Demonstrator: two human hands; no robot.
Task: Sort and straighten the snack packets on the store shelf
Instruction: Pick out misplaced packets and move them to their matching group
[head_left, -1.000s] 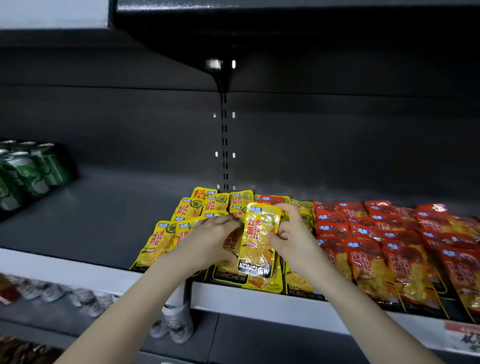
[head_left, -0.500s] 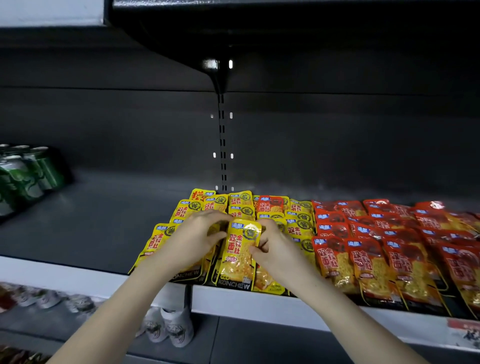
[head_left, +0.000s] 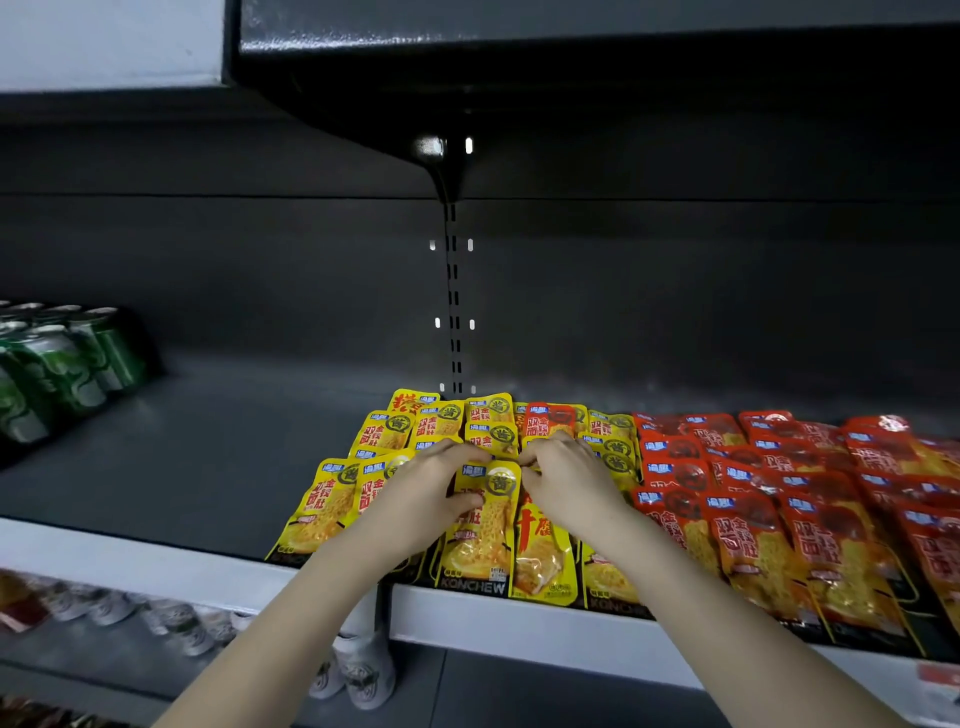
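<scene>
From the head view, both hands work at the front of a dark grey store shelf (head_left: 156, 457). The left hand (head_left: 421, 499) grips a yellow KONCHEW packet (head_left: 485, 530) by its upper left side, with the thumb pressed on the printed face and the other fingers curled over the top edge. The right hand (head_left: 571, 483) pinches the packet's upper right corner between curled fingertips. The packet lies lengthwise in the front row, its bottom edge at the shelf lip, on top of other packets.

Just beside it on the right lies a yellow packet with a large red character (head_left: 540, 551). The rest of the yellow packets (head_left: 384, 431) are laid in overlapping rows to the left and behind the hands. One red packet (head_left: 545, 421) sits among them at the back. To the right, the rows of red packets (head_left: 753, 525) fill the shelf out to the frame edge, touching the yellow group.

Well apart at the far left stand green cans (head_left: 67, 364). A slotted upright (head_left: 453, 301) runs up the back panel. White bottles (head_left: 358, 670) stand on the shelf below, blurred
</scene>
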